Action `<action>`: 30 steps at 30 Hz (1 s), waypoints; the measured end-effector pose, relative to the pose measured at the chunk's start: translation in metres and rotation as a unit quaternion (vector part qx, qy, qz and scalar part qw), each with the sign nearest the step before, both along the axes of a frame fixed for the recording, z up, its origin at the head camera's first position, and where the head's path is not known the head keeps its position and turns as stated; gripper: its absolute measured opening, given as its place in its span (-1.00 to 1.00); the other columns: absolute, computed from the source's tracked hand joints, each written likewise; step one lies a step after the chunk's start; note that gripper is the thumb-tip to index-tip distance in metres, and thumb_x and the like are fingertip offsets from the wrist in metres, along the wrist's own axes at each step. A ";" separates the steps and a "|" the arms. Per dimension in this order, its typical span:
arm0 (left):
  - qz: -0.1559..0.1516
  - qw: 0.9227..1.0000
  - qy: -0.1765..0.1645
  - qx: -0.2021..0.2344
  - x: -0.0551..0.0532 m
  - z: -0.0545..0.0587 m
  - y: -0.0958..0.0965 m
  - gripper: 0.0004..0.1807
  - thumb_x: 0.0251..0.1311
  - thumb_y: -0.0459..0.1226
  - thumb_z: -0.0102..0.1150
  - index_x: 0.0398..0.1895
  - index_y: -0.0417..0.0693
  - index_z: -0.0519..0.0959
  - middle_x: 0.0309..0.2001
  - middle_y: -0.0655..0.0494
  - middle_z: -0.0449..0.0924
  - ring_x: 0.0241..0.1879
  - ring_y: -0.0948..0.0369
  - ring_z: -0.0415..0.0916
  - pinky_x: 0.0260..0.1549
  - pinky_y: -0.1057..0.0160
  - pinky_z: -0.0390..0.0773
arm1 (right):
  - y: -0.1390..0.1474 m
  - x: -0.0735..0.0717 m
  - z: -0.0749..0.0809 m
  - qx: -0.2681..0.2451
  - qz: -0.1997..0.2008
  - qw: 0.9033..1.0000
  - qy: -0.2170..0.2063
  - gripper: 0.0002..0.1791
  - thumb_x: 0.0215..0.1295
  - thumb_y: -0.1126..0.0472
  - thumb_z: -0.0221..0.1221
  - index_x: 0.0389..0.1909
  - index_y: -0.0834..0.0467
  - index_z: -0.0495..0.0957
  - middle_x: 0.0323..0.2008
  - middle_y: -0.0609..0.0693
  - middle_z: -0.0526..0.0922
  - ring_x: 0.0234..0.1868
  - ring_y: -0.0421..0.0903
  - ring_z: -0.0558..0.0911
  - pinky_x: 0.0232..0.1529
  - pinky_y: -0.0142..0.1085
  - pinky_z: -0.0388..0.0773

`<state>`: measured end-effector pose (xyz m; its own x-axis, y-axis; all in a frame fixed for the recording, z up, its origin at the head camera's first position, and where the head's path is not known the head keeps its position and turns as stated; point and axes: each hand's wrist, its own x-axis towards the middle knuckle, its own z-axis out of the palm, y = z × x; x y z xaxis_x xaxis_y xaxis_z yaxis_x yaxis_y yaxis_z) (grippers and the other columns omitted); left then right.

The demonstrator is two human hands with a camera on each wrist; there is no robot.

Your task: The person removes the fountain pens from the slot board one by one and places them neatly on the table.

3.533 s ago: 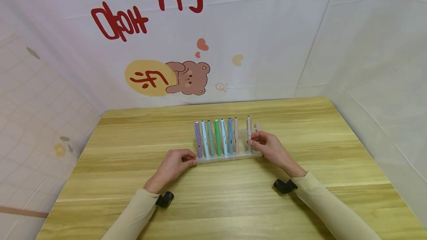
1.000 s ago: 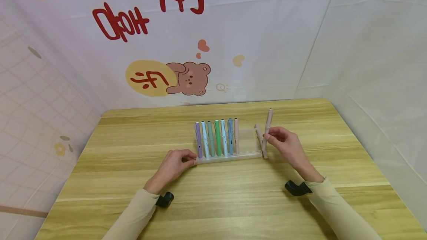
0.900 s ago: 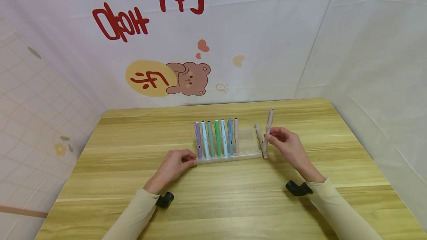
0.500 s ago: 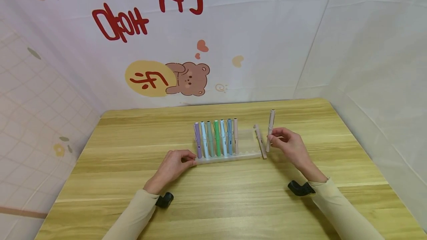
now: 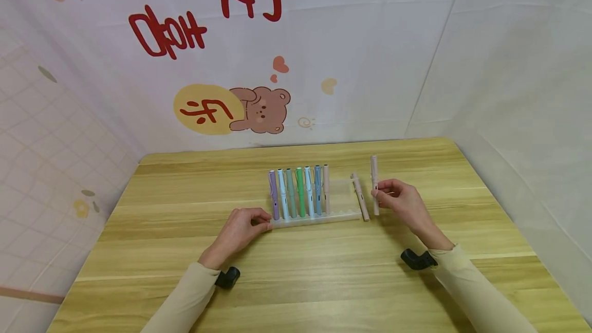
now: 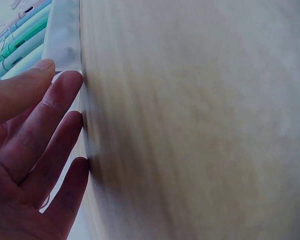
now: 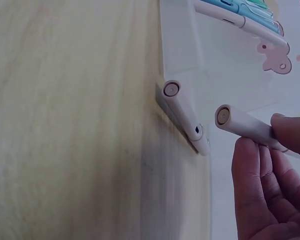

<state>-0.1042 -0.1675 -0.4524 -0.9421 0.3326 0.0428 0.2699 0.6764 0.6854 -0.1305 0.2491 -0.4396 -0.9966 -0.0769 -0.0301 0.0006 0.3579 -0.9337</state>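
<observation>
My right hand [image 5: 404,207] pinches a pale pink capped pen [image 5: 374,168] between thumb and fingers, nearly upright, right of the rack. Its lower end faces the camera in the right wrist view, where the pen barrel [image 7: 247,125] shows between the fingers. A second pink pen [image 5: 361,198] lies on the table by the rack's right end. At the left end of the clear pen rack [image 5: 342,217], my left hand [image 5: 240,227] pinches the corner with thumb and index finger; the other fingers [image 6: 65,145] reach to the tabletop.
Several pens stand in the rack, among them a purple pen [image 5: 274,194], a green pen [image 5: 300,191] and a pink pen [image 5: 326,189]. The wooden table [image 5: 296,281] ends at a white printed backdrop [image 5: 370,66]. Side curtains flank the table.
My right hand has lifted the pink pen out of the rack and carried it right, past the lying pen. Lately the pen has straightened and dropped slightly. My left hand has stayed in place.
</observation>
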 end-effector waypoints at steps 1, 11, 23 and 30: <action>0.000 1.000 -0.002 0.001 0.000 0.000 0.000 -0.92 0.24 -0.29 0.46 -0.22 0.00 0.79 -0.34 0.32 0.76 -0.29 0.36 0.64 -0.09 0.13 0.59 | 0.000 -0.001 0.000 0.003 -0.001 1.000 -0.003 -0.56 0.46 0.14 0.30 0.09 0.44 0.51 -0.11 0.22 0.64 -0.21 -0.22 0.70 -0.15 -0.22 0.72; -0.002 1.000 -0.006 0.006 0.000 0.001 0.000 -0.92 0.24 -0.30 0.45 -0.21 -0.02 0.78 -0.33 0.28 0.77 -0.29 0.35 0.65 -0.18 0.24 0.62 | 0.002 -0.006 -0.002 0.053 0.000 0.998 -0.021 -0.58 0.44 0.14 0.31 0.04 0.43 0.54 -0.15 0.22 0.68 -0.24 -0.14 0.70 -0.22 -0.28 0.72; 0.000 1.000 -0.007 0.009 0.000 0.004 -0.001 -0.91 0.23 -0.31 0.46 -0.22 -0.05 0.79 -0.33 0.27 0.77 -0.30 0.35 0.65 -0.18 0.23 0.63 | 0.000 -0.017 -0.006 0.110 0.021 0.993 -0.036 -0.65 0.44 0.17 0.29 -0.04 0.42 0.58 -0.21 0.19 0.72 -0.31 -0.13 0.71 -0.30 -0.35 0.68; -0.005 1.000 0.000 0.010 0.000 0.003 -0.001 -0.91 0.23 -0.30 0.46 -0.21 -0.03 0.79 -0.33 0.27 0.77 -0.30 0.34 0.66 -0.18 0.23 0.63 | -0.001 -0.020 -0.005 0.128 0.025 0.990 -0.060 -0.67 0.42 0.16 0.30 -0.07 0.39 0.62 -0.24 0.16 0.74 -0.34 -0.13 0.73 -0.32 -0.36 0.67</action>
